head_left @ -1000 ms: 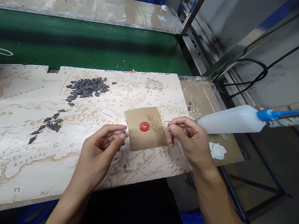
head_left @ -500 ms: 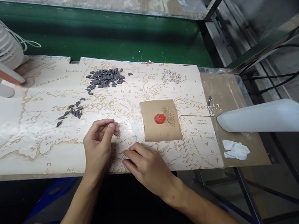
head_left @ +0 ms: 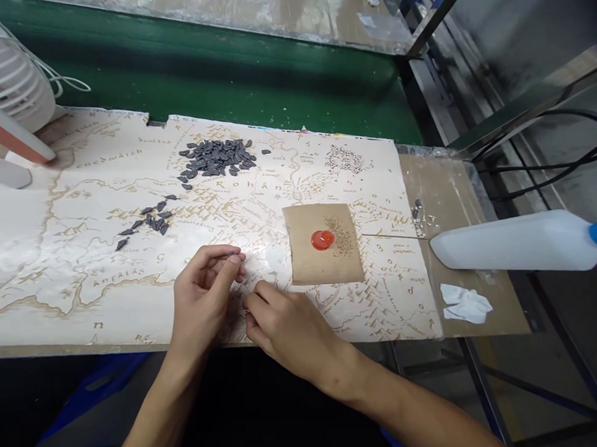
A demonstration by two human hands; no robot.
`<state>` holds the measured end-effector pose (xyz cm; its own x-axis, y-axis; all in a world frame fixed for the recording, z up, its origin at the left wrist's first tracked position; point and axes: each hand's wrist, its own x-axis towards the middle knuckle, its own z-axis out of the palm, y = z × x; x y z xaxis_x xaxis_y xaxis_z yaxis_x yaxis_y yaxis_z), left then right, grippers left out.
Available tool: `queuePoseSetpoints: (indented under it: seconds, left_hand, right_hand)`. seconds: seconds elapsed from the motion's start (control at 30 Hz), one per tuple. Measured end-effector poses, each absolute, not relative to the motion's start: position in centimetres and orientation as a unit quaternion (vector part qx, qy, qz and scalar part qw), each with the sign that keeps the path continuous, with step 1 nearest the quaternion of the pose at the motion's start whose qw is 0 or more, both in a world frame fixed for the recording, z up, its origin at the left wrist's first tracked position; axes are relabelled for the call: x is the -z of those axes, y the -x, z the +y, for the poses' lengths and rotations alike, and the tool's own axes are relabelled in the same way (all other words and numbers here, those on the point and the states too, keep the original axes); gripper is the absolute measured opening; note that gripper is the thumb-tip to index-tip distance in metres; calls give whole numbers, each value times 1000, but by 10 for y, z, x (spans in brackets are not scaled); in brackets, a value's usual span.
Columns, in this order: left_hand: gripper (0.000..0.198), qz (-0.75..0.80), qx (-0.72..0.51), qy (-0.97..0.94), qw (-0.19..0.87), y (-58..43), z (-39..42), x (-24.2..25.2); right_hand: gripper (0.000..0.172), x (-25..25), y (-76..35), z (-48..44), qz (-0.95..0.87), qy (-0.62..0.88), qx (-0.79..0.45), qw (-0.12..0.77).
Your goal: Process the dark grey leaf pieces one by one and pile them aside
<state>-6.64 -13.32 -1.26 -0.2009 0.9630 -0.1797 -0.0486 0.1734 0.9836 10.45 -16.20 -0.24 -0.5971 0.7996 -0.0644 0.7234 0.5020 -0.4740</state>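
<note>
My left hand point(head_left: 202, 298) is curled near the front edge of the map sheet point(head_left: 60, 262) and pinches a small dark leaf-shaped piece point(head_left: 231, 255) between thumb and forefinger. Just right of it, my right hand point(head_left: 284, 324) rests on the sheet with fingers drawn together, pinching something tiny I cannot make out. A brown paper square point(head_left: 325, 265) with a red wax-like disc point(head_left: 322, 240) lies to the right of both hands. A large heap of dark pieces point(head_left: 215, 158) sits farther back, and a smaller scatter of dark pieces point(head_left: 148, 223) lies to the left.
A white bottle with a blue cap point(head_left: 519, 242) lies on its side at the right, over a crumpled white scrap point(head_left: 465, 303). A white fan point(head_left: 5, 72) stands at the back left. A green belt point(head_left: 220, 74) runs behind the table. Black cables point(head_left: 550, 163) hang right.
My right hand left the brown square's right side and came down beside the left hand near the front edge. The view swung left, bringing the fan in.
</note>
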Motion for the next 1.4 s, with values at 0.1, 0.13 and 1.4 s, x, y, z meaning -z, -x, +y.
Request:
queuePoseSetpoints:
  seconds: [0.1,0.13,1.4]
  left_hand:
    - [21,588,-514,-388,489,70,-135,14]
    - [22,588,-515,-385,490,71,-135,15]
    - [37,409,-263,-400,777,4,-126,-16]
  right_hand:
    - [10,-1,-106,-160,-866,435,-238,58]
    - [11,-2,-107,-160,-869,430,-239,54]
    - [12,-9,-208,-152,-530,465,-533,467]
